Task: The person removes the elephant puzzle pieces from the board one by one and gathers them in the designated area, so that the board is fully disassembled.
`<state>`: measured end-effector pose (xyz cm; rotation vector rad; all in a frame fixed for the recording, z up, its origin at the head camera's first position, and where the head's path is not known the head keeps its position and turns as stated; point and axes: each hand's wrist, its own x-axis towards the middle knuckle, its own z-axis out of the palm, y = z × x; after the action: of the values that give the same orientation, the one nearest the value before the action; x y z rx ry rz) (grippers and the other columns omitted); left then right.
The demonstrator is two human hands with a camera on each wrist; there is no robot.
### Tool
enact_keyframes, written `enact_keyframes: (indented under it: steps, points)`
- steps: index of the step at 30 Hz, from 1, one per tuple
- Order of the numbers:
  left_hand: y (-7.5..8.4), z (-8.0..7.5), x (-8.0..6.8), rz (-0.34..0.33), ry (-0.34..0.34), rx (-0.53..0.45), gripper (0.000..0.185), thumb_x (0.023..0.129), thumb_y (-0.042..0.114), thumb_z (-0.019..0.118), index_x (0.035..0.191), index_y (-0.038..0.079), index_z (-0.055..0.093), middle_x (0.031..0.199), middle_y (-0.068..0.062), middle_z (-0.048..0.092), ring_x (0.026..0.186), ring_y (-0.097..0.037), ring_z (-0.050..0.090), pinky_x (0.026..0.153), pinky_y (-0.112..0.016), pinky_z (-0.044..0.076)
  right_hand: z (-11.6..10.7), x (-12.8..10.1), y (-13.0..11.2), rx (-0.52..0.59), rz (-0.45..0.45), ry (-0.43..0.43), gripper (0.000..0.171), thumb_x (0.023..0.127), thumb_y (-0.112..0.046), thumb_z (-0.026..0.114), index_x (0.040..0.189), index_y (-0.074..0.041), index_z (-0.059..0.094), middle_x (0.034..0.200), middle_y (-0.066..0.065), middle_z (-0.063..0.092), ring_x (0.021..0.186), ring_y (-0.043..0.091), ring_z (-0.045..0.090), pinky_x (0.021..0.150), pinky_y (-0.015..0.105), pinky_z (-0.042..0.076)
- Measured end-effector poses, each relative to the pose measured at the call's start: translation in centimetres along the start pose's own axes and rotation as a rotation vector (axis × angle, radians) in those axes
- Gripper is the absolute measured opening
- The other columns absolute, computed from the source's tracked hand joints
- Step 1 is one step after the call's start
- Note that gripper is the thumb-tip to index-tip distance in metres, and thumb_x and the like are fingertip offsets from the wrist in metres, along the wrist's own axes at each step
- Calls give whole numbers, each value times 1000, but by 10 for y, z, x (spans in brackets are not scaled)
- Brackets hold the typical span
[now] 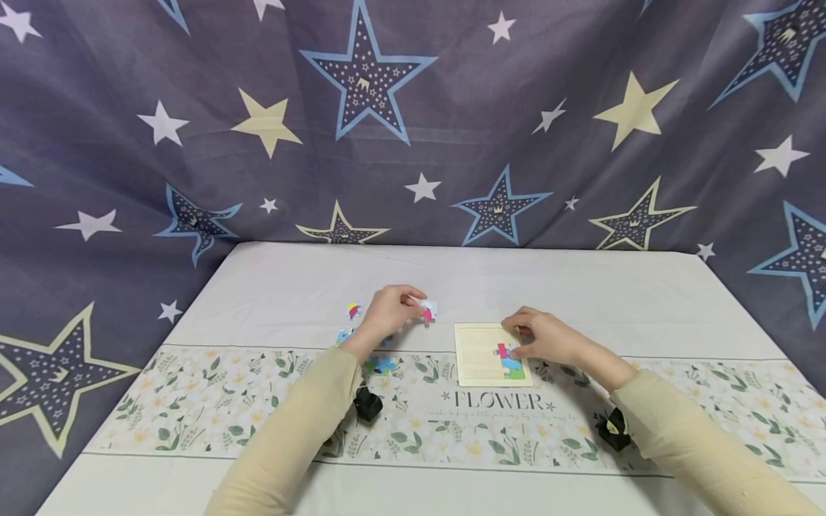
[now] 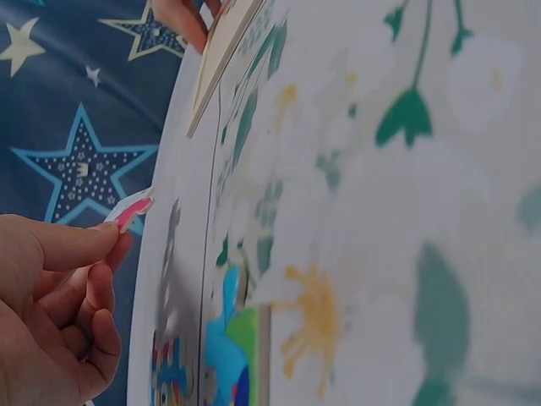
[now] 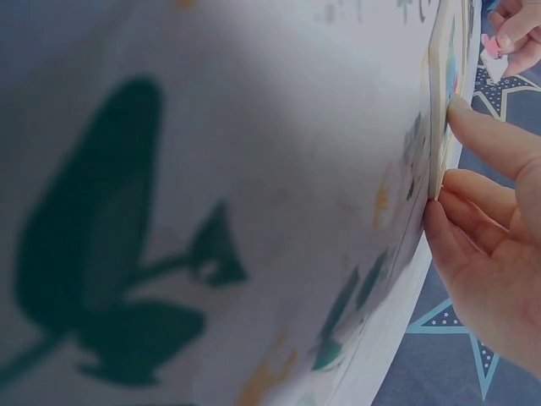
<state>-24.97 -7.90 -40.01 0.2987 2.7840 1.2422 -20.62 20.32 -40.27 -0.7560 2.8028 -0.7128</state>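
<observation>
My left hand (image 1: pixel 389 313) pinches a pink and pale-blue jigsaw piece (image 1: pixel 429 309) between thumb and forefinger. In the left wrist view this piece (image 2: pixel 133 211) is held up above the cloth, its other fingers curled beneath. To the right lies a square, pale wooden puzzle tray (image 1: pixel 474 358), with a few joined pink, blue and green pieces (image 1: pixel 513 364) along its right side. My right hand (image 1: pixel 548 337) holds the tray's right edge. Its thumb (image 3: pixel 494 139) rests over the joined pieces, while the fingertips bear against the rim near the far corner.
Loose jigsaw pieces lie around my left hand: a yellow and red one (image 1: pixel 353 310), a blue and white one (image 1: pixel 344 335), and a blue-green one (image 1: pixel 382 365) beside the sleeve. A floral tablecloth (image 1: pixel 445 437) covers the table, and a star-patterned curtain (image 1: pixel 387 172) hangs behind.
</observation>
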Motion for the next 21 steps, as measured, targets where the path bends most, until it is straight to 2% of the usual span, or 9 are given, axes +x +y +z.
enact_keyframes:
  steps: [12, 21]
  points:
    - [-13, -11, 4, -44, -7, -17, 21, 76, 16, 62, 97, 17, 63, 75, 2, 60, 66, -18, 55, 56, -26, 41, -1, -2, -1, 4, 7, -5, 49, 71, -20, 68, 115, -5, 51, 102, 4, 49, 84, 15, 46, 76, 32, 40]
    - [-15, -14, 9, -40, 3, 51, 19, 76, 16, 61, 95, 17, 64, 75, 2, 60, 66, -13, 53, 61, -26, 41, -2, -1, -1, 16, 1, -9, 50, 71, -21, 68, 115, -5, 51, 102, 3, 49, 87, 15, 47, 78, 33, 41]
